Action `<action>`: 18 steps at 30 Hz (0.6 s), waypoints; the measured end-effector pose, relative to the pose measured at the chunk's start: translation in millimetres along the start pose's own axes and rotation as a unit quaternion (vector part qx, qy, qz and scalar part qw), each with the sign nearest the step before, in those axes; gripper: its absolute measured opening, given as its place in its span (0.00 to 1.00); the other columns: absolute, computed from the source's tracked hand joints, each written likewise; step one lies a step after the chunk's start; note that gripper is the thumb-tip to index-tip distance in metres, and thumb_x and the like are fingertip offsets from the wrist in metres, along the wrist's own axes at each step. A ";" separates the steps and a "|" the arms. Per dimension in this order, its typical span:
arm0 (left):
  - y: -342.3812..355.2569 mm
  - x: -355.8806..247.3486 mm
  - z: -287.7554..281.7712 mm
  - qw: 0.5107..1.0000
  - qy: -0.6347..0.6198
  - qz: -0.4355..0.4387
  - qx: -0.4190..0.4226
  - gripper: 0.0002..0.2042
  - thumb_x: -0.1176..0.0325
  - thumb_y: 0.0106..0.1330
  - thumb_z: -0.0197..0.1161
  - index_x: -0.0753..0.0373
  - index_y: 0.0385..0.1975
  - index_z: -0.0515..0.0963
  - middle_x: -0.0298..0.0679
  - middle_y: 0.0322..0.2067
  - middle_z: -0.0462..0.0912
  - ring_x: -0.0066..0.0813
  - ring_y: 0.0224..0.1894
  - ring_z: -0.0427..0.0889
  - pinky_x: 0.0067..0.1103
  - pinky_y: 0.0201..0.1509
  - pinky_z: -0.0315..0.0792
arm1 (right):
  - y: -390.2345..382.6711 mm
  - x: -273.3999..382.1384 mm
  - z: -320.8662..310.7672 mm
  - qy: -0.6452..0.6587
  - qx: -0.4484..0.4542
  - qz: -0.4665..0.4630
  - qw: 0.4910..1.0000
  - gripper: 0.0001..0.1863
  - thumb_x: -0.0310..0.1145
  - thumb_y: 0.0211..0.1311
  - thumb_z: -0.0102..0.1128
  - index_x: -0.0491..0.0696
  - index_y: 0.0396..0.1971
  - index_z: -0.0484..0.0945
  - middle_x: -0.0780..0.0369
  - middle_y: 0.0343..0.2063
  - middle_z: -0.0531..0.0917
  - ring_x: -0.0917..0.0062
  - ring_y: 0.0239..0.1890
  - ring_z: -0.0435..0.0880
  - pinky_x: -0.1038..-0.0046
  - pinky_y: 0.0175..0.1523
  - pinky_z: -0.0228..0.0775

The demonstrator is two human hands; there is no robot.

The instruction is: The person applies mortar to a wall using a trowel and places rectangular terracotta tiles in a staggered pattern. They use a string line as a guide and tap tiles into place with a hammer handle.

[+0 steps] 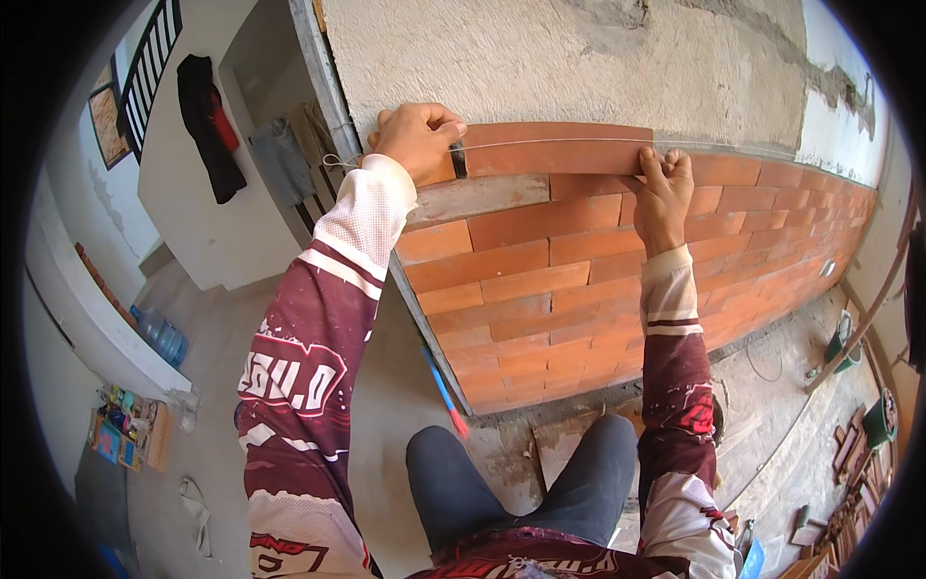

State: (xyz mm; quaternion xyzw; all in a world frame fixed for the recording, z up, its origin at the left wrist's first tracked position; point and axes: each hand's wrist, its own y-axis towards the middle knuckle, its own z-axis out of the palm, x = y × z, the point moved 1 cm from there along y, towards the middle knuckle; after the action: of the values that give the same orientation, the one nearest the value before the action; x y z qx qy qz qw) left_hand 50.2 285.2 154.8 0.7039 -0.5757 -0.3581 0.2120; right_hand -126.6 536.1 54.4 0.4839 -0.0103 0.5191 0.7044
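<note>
A long terracotta brick tile (555,150) lies against the wall along the top of the tiled rows. My right hand (664,198) grips its right end, with thumb and fingertips closed at the edge. At the tile's left end my left hand (410,140) is closed, thumb and finger pressed together by the wall corner; what they hold, if anything, is hidden. A thin white string (723,148) runs across the tile's face, and its loose loop shows left of my left wrist. Below the tile sits a paler, mortar-smeared piece (482,200).
Bare rough plaster (569,68) rises above the orange tiled wall (521,256). A blue broom (446,394) leans at the wall's left edge. On the floor at right are loose brick tiles (858,468) and a green bucket (880,422); a water jug (159,336) and a filled box (135,429) stand left.
</note>
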 end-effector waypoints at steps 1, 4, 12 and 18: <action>2.9 2.6 0.0 0.999 -0.034 -0.004 0.007 0.12 0.61 0.63 0.62 0.64 0.35 0.83 0.37 0.29 0.84 0.22 0.35 0.79 0.21 0.43 0.71 | -0.6 -0.1 -2.8 0.009 -0.007 0.008 1.000 0.12 0.23 0.64 0.54 0.51 0.31 0.58 0.65 0.30 0.75 0.84 0.30 0.76 0.74 0.31 0.81; 6.6 14.6 -4.4 0.993 -0.107 -0.013 0.044 0.13 0.63 0.66 0.59 0.67 0.37 0.82 0.36 0.32 0.84 0.20 0.38 0.78 0.19 0.45 0.71 | -10.0 4.1 -8.0 0.023 -0.006 0.035 0.999 0.12 0.23 0.64 0.54 0.50 0.31 0.58 0.65 0.29 0.75 0.81 0.30 0.77 0.68 0.35 0.84; 5.6 24.1 -14.9 0.981 -0.166 0.012 0.096 0.11 0.70 0.67 0.53 0.68 0.42 0.80 0.37 0.37 0.83 0.22 0.41 0.78 0.19 0.49 0.70 | -48.2 19.8 -44.0 -0.008 -0.016 0.120 0.993 0.12 0.22 0.64 0.52 0.51 0.28 0.59 0.67 0.24 0.73 0.82 0.26 0.77 0.66 0.35 0.84; -6.5 34.3 -23.2 0.987 -0.080 0.133 0.037 0.11 0.71 0.64 0.56 0.68 0.41 0.79 0.44 0.37 0.84 0.29 0.40 0.82 0.23 0.46 0.73 | -157.0 -12.5 -103.4 -0.081 -0.037 0.267 0.960 0.14 0.23 0.61 0.56 0.54 0.25 0.60 0.69 0.22 0.71 0.84 0.23 0.73 0.75 0.25 0.78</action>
State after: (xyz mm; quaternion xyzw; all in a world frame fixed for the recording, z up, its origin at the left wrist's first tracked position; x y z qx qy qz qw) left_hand 74.6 251.1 156.4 0.5975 -0.6922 -0.3601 0.1848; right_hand -66.4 599.9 -112.3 0.4775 -0.2156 0.6466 0.5545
